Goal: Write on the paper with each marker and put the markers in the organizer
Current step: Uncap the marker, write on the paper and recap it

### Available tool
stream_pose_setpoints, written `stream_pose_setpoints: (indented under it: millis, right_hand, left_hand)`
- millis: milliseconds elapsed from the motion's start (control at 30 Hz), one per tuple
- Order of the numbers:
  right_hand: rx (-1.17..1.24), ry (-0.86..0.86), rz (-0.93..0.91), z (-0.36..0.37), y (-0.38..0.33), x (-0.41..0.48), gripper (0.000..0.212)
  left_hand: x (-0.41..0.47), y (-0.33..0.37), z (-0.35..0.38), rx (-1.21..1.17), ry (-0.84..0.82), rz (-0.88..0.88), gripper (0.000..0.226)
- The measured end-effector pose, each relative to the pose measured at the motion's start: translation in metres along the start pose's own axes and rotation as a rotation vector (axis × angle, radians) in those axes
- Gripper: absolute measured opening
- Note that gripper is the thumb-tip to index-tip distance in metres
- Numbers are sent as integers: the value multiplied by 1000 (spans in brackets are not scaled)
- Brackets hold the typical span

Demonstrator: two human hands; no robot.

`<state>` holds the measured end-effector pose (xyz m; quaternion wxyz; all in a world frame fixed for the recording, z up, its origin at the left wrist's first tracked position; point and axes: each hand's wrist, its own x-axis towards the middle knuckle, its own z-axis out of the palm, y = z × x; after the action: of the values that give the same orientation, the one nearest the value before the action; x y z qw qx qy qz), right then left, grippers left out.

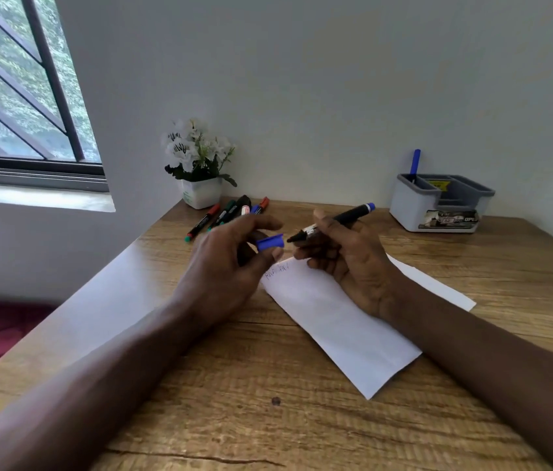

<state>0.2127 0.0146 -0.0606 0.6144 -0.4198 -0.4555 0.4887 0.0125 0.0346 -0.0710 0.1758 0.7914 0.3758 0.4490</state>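
- left hand [231, 253] pinched a blue cap [270, 242]; right hand [346, 263] gripped the uncapped marker [346, 217], tip just apart from the cap, above the paper [343, 328].
- uncapping or recapping, i couldn't tell; recapping would need the tip lined up with the cap, then a reach to the far-right organizer [407, 207].

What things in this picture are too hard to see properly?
All in the head view:
- Writing on the paper: too small and faint to read.
- Spare markers by the flower pot: the left hand, holding the blue cap, hides some.
- Print on the marker: right hand covers it.
- Blue pen in the organizer: lower part behind its wall.
- Organizer label: blurred.
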Motion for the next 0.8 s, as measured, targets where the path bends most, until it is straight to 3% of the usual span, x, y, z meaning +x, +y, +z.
stream_pose_setpoints:
  millis: [200, 533, 800]
  right_hand:
    - [-30, 55, 21, 0, 0, 2, 25]
    - [-233, -54, 13, 2, 4, 1, 29]
    - [-301, -101, -9, 3, 3, -2, 40]
  left_hand:
    - [4, -8, -8, 189, 117, -127, 24]
    - [10, -15, -8, 361, -73, -324, 27]
    - [9, -13, -10, 286, -65, -379, 52]
